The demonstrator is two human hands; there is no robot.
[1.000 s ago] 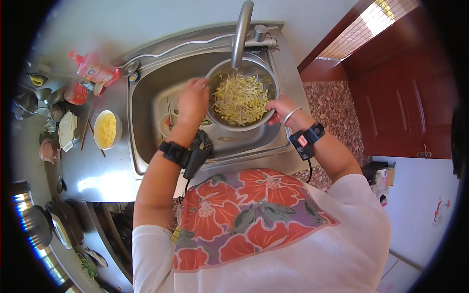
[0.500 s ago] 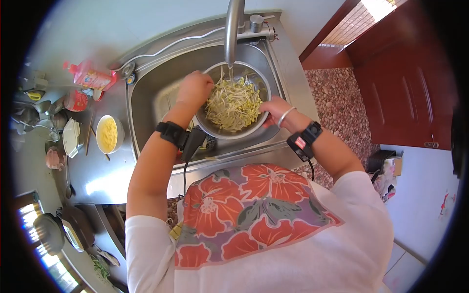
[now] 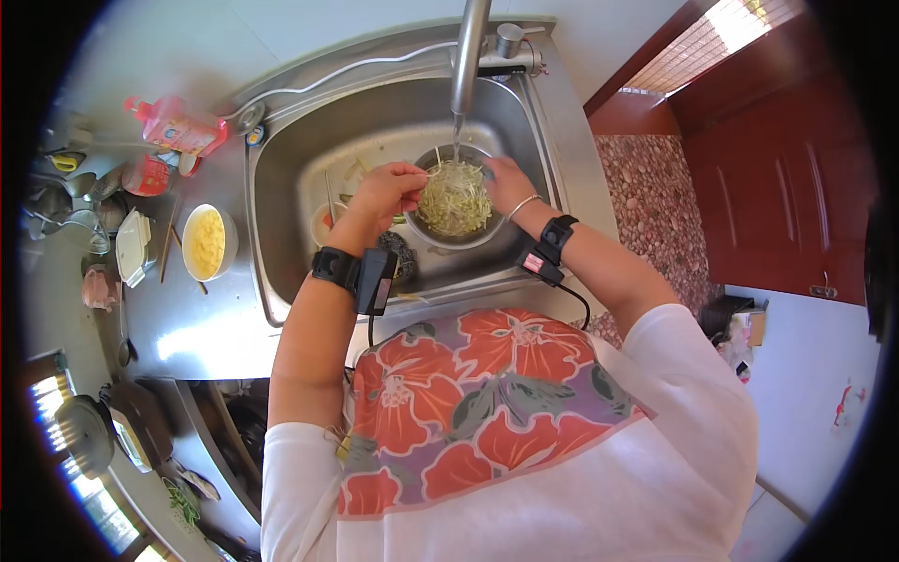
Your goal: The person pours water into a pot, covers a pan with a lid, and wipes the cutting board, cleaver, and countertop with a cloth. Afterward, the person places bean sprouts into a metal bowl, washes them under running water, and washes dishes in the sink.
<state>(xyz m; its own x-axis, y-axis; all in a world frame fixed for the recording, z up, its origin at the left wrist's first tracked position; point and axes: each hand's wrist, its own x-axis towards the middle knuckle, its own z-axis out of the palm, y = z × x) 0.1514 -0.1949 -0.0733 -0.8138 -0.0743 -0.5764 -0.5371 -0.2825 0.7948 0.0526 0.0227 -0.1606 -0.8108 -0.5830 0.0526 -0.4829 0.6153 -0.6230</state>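
A metal bowl [image 3: 449, 244] stands low in the sink, with bean sprouts [image 3: 456, 199] in water inside it. Water runs from the faucet [image 3: 468, 61] into the bowl. My left hand [image 3: 390, 195] is over the bowl's left rim, its thumb and fingers pinched together on a pale bean sprout [image 3: 434, 169]. My right hand [image 3: 510, 185] is at the bowl's right rim, fingers loosely apart and slightly blurred; no thing shows in it.
The sink [image 3: 323, 122] also holds a small dish [image 3: 325, 223] and a dark mesh scrubber [image 3: 401, 255], partly behind my left wrist. On the left counter are a white bowl [image 3: 210, 244] of yellow pieces, chopsticks [image 3: 169, 242] and a pink bottle [image 3: 178, 125].
The metal bowl has gone down into the sink and appears smaller. My right hand has let go of its rim. My left hand has moved from the upper rim toward the lower left side.
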